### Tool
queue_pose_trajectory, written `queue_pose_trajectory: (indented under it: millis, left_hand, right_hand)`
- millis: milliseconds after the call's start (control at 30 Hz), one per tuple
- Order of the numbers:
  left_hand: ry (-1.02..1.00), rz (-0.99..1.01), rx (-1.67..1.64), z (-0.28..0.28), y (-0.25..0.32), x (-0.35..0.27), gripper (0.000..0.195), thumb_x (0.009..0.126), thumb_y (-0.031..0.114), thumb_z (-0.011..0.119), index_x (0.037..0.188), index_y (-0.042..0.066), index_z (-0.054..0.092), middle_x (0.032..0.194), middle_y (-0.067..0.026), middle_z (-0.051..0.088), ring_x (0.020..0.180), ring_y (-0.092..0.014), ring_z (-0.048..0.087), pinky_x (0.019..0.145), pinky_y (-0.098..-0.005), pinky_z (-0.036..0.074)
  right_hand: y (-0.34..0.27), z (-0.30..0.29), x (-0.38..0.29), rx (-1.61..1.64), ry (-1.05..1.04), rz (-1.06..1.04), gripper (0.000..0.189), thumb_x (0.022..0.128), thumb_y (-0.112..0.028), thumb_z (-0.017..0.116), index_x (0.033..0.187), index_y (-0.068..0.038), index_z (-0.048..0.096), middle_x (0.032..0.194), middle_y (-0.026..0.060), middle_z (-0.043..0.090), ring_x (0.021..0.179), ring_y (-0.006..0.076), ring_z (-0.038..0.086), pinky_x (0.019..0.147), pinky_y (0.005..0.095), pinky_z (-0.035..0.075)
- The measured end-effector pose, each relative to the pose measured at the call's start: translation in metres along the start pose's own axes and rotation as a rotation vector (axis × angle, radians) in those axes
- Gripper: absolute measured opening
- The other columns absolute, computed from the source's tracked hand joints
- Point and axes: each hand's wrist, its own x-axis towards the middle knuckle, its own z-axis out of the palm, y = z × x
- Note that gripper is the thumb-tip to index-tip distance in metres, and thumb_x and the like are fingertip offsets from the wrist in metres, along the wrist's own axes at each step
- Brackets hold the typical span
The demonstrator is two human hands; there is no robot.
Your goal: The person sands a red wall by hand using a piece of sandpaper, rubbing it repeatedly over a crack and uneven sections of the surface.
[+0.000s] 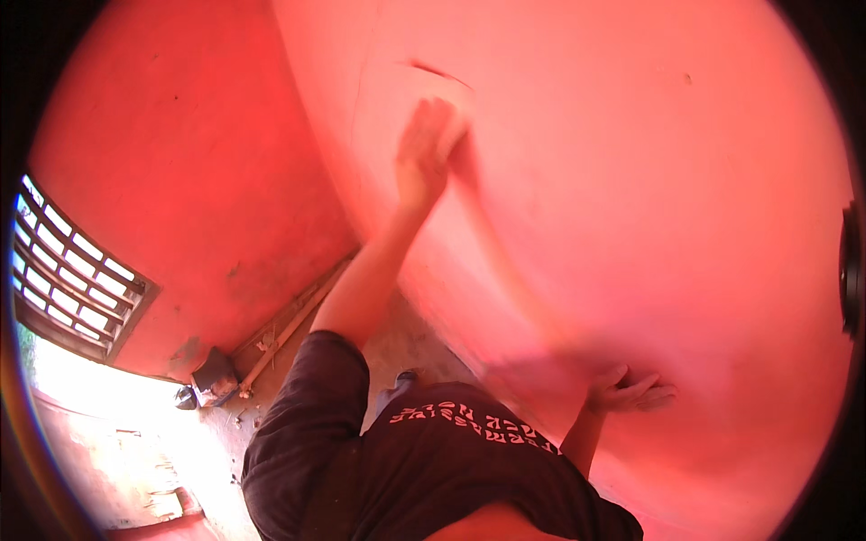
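My left hand (pixel 425 145) is raised high against the pink-painted wall (pixel 575 189), blurred. Under and past its fingers is a pale, thin flat piece (pixel 452 91), like a sheet, its far edge edged by a dark shadow line. Blur and the hand hide what it is made of; the fingers appear closed on it. Lower down and to the right, my right hand (pixel 629 392) is at the same wall with fingers apart and nothing in it. Whether its palm touches the surface is unclear.
A darker red wall (pixel 196 135) meets this one in a corner at left, with a grille window (pixel 78 270). Along its foot lie a long pole (pixel 291 331) and a dark container (pixel 215 368). A black object (pixel 850 270) shows at the right rim.
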Motion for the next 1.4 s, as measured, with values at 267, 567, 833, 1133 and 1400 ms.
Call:
queue_pose_trajectory:
  millis: [267, 567, 833, 1133, 1400]
  left_hand:
    - [-0.003, -0.17, -0.119, 0.0, 0.079, -0.01, 0.048, 0.09, -0.002, 0.051, 0.135, 0.011, 0.065, 0.143, -0.0171, 0.057, 0.139, -0.038, 0.049, 0.113, -0.0417, 0.043]
    - [0.053, -0.484, -0.118, 0.001, 0.044, -0.001, 0.044, 0.096, 0.0, 0.047, 0.137, 0.005, 0.061, 0.141, -0.0178, 0.059, 0.135, -0.037, 0.053, 0.104, -0.0401, 0.049]
    - [0.004, 0.038, -0.218, 0.007, 0.153, -0.029, 0.037, 0.094, 0.003, 0.054, 0.128, 0.005, 0.07, 0.14, -0.0188, 0.06, 0.139, -0.039, 0.049, 0.113, -0.047, 0.042]
    - [0.049, -0.272, -0.167, -0.001, 0.111, -0.011, 0.037, 0.102, 0.007, 0.047, 0.136, 0.004, 0.063, 0.146, -0.0146, 0.056, 0.142, -0.035, 0.045, 0.113, -0.0395, 0.044]
    - [-0.068, 0.224, -0.272, 0.002, 0.188, -0.057, 0.03, 0.09, 0.02, 0.063, 0.117, 0.013, 0.075, 0.131, -0.0119, 0.066, 0.128, -0.038, 0.058, 0.108, -0.0506, 0.046]
  right_hand:
    - [0.005, 0.002, -0.008, 0.109, -0.041, -0.124, 0.047, 0.099, -0.027, 0.057, 0.138, 0.0, 0.055, 0.162, 0.0264, 0.028, 0.153, 0.0501, 0.011, 0.12, 0.0638, 0.004]
    - [0.018, -0.012, -0.015, 0.179, -0.152, -0.186, 0.04, 0.1, -0.026, 0.054, 0.132, -0.001, 0.058, 0.156, 0.0197, 0.044, 0.154, 0.0457, 0.013, 0.122, 0.0572, -0.002]
    - [0.016, -0.008, -0.013, 0.307, -0.133, -0.195, 0.03, 0.1, -0.023, 0.054, 0.123, -0.003, 0.058, 0.144, 0.0207, 0.056, 0.154, 0.0435, 0.017, 0.122, 0.056, -0.001]
    - [0.022, -0.013, -0.011, 0.388, -0.176, -0.218, 0.029, 0.1, -0.02, 0.055, 0.124, -0.004, 0.055, 0.137, 0.019, 0.062, 0.152, 0.0409, 0.026, 0.123, 0.0552, 0.003]
    - [0.024, -0.011, -0.009, 0.413, -0.142, -0.237, 0.027, 0.1, -0.021, 0.055, 0.121, -0.004, 0.056, 0.134, 0.0196, 0.064, 0.151, 0.0405, 0.029, 0.122, 0.0554, 0.006]
